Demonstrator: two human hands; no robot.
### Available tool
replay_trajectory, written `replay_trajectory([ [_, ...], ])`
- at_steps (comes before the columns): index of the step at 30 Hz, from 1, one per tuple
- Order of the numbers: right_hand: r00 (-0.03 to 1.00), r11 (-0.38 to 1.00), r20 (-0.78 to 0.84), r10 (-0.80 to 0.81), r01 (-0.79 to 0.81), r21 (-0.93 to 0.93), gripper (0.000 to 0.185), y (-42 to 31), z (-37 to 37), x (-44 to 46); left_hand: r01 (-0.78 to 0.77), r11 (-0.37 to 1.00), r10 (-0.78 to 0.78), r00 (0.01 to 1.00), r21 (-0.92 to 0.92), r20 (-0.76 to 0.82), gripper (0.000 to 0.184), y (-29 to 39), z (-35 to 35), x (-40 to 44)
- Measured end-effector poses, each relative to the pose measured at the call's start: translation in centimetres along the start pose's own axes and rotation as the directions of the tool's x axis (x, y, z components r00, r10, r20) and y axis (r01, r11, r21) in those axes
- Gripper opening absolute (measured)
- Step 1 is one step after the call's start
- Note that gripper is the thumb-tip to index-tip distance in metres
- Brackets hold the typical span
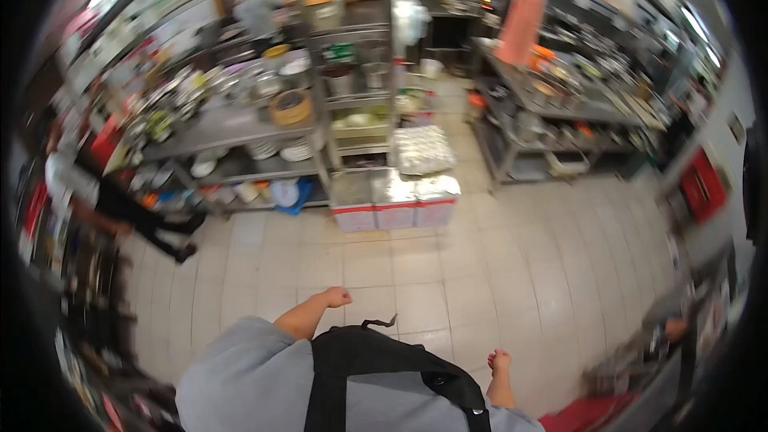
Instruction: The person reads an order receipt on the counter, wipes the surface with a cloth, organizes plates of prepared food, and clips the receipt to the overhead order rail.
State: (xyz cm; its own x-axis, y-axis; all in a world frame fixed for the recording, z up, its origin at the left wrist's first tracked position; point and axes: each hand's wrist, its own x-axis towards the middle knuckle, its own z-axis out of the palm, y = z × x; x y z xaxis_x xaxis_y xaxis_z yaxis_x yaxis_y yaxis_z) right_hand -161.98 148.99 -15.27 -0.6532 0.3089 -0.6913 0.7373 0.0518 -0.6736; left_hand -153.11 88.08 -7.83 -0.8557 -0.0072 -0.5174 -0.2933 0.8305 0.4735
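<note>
My left hand (pixel 338 297) hangs in front of my body with its fingers curled into a loose fist, and nothing shows in it. My right hand (pixel 499 360) is lower at the right, fingers also curled in, with no object visible there. Both hands are above the tiled floor and touch nothing. I wear a black apron (pixel 368 356) over a grey shirt. Ahead of me, out of reach of both hands, a tray of small pale pieces (pixel 424 150) rests on white lidded boxes (pixel 376 216).
A steel counter (pixel 216 132) with bowls, plates and a round bamboo steamer (pixel 290 107) stands at left. Another steel table (pixel 552 108) holds pans at right. A person in dark trousers (pixel 132 200) is at far left; another person (pixel 260 12) works at the back.
</note>
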Motion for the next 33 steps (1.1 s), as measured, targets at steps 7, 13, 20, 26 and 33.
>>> replay_trajectory([
  [7, 0.954, 0.971, 0.293, 0.062, 0.010, -0.238, 0.013, -3.4, 9.8, 1.8, 0.176, 0.953, -0.228, 0.953, -0.246, -0.201, 0.034, -2.6, 1.9, -9.1],
  [13, 0.760, 0.843, 0.626, 0.175, 0.213, -0.495, 0.018, 0.5, 19.9, -7.5, 0.360, 0.856, -0.473, 0.835, -0.370, -0.282, 0.032, -9.4, 10.3, -19.2],
  [20, 0.742, 0.714, 0.644, 0.187, 0.348, -0.608, 0.019, 6.0, 21.1, -14.4, 0.450, 0.662, -0.577, 0.816, -0.600, -0.026, 0.035, -13.4, 18.2, -32.6],
  [26, 0.805, 0.785, 0.549, 0.226, 0.183, -0.592, 0.016, 13.0, 18.5, -18.2, 0.653, 0.490, -0.702, 0.688, -0.577, 0.183, 0.030, -19.1, 24.0, -43.2],
  [33, 0.773, 0.604, 0.582, 0.250, 0.346, -0.718, 0.016, 15.5, 15.5, -23.5, 0.679, 0.492, -0.727, 0.665, -0.545, 0.171, 0.032, -20.9, 24.5, -47.0],
])
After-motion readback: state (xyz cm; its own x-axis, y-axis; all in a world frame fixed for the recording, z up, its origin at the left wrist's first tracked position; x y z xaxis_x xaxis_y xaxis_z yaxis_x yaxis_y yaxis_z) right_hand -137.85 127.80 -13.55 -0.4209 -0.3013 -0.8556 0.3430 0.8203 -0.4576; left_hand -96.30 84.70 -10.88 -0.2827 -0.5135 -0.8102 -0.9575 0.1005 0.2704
